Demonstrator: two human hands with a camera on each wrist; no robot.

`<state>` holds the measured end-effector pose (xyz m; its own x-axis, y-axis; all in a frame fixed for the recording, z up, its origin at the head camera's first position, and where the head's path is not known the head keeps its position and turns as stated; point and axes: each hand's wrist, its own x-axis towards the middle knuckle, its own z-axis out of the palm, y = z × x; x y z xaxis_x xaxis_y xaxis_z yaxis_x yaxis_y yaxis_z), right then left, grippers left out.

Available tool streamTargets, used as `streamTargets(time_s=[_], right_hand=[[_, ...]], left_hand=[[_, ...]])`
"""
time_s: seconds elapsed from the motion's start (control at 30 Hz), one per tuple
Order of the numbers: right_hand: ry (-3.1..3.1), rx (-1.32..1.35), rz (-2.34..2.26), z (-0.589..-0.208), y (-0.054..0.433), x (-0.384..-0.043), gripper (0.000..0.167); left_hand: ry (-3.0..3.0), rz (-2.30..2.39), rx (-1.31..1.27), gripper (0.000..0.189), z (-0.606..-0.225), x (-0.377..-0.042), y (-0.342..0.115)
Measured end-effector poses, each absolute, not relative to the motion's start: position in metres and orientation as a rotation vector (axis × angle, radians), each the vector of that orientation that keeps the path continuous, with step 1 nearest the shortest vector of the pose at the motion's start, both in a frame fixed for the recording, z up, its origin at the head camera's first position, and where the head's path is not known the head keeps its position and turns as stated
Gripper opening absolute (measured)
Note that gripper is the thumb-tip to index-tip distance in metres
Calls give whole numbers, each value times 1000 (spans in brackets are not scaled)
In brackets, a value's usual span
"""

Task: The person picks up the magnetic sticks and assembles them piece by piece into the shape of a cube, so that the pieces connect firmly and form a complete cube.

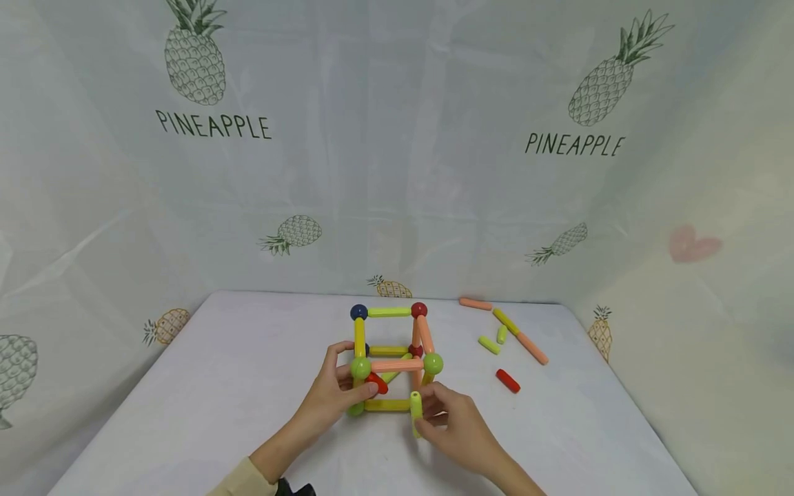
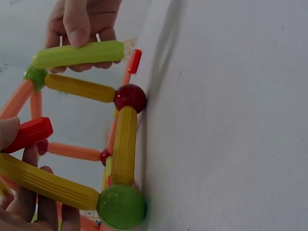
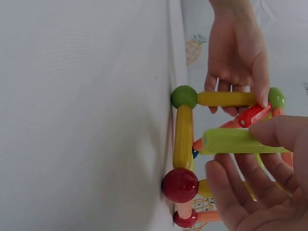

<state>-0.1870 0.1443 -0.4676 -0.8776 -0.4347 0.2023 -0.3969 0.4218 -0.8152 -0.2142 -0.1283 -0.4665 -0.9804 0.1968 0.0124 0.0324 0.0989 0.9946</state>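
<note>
A box-shaped frame of magnetic rods and balls, with a salmon rod (image 1: 397,366) along its top front edge, stands on the table. My left hand (image 1: 329,393) is at its left front upright, fingers behind the yellow upright rod (image 2: 48,185). Under that thumb it holds a short red rod (image 2: 29,134), angled into the frame. In my right hand (image 1: 462,427) a lime green rod (image 1: 416,413) is pinched between thumb and fingers. This rod is nearly upright, in front of the frame's lower right corner. A dark red ball (image 3: 180,185) sits at that corner, close below the rod.
To the right lie loose pieces: a red rod (image 1: 508,381), short lime rods (image 1: 489,345), a yellow rod (image 1: 506,321) end to end with a salmon one (image 1: 532,348), and another salmon rod (image 1: 475,304) at the back edge. A pineapple-print curtain (image 1: 397,172) hangs behind the table.
</note>
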Motion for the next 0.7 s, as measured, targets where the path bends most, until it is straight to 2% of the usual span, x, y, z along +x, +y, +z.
streamTargets(time_s=[0.23, 0.3, 0.5, 0.7], right_hand=[[2603, -886, -1563, -468, 151, -187, 57], [2584, -890, -1571, -468, 152, -187, 55], [2584, -842, -1567, -467, 156, -189, 33], [2627, -832, -1510, -469, 160, -190, 29]], left_hand=[[2221, 2013, 258, 87, -466, -218, -128], [2237, 2000, 265, 87, -466, -218, -128], [2242, 1995, 261, 87, -467, -219, -128], [2220, 2011, 263, 86, -468, -219, -129]])
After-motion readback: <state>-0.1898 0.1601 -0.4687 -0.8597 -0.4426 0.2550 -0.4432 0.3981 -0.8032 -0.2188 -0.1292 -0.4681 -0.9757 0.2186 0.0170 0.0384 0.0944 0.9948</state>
